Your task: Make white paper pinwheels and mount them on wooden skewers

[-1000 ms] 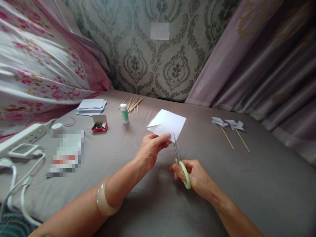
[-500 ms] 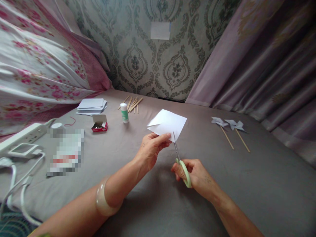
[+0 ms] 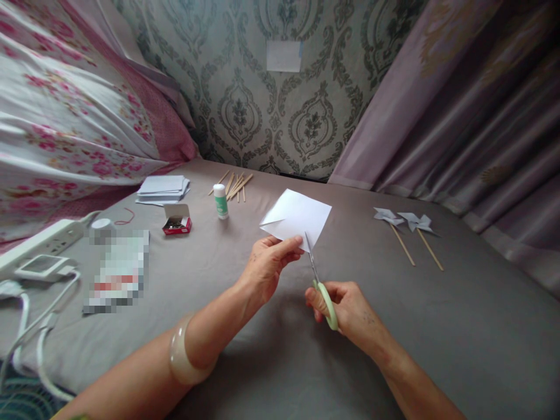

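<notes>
Between the thumb and fingers of my left hand (image 3: 273, 262) is a square sheet of white paper (image 3: 301, 213), held above the grey cloth. A slit runs inward from the paper's left corner. My right hand (image 3: 343, 306) grips scissors (image 3: 326, 303) by their pale green handles. The scissor blades lie at the paper's near corner, just right of my left fingertips, with the tip over the sheet. Part of the left fingers is hidden beneath the paper.
Two paper pinwheels (image 3: 415, 221) on sticks lie to the right. Farther back are a glue stick (image 3: 221, 203), several wooden sticks (image 3: 238, 185), a small red box (image 3: 177, 221) of metal pieces and a paper stack (image 3: 161, 188). A power strip (image 3: 56, 242) with cables lies left.
The scissor tip has shifted very slightly farther over the paper, and my right thumb has moved a little. The paper and left hand stay almost in place.
</notes>
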A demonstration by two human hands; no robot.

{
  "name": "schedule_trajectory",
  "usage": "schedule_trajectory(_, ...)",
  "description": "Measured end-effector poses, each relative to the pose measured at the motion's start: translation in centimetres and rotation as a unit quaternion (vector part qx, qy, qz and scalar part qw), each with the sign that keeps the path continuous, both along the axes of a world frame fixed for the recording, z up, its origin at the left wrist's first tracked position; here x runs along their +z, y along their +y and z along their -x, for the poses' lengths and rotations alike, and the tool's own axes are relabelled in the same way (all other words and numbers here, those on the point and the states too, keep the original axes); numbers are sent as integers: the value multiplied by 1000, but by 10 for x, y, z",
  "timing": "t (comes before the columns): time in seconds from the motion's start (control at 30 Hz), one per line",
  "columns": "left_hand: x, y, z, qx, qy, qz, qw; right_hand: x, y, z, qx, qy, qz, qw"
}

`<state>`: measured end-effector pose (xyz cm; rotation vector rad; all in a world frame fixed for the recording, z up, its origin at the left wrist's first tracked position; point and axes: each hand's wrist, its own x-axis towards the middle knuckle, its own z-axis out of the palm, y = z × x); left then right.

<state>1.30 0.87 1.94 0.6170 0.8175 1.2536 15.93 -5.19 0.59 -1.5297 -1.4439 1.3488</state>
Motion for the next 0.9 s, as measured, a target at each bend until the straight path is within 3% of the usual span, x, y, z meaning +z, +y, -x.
schedule_trajectory(0.57, -3, 2, 1, 3, 11, -12, 1000, -1, -2, 2, -23, -21, -7, 999)
schedule_trajectory(0.9, -7, -5, -4, -48, 10, -22, 999, 6, -1, 5, -51, 1, -1, 999)
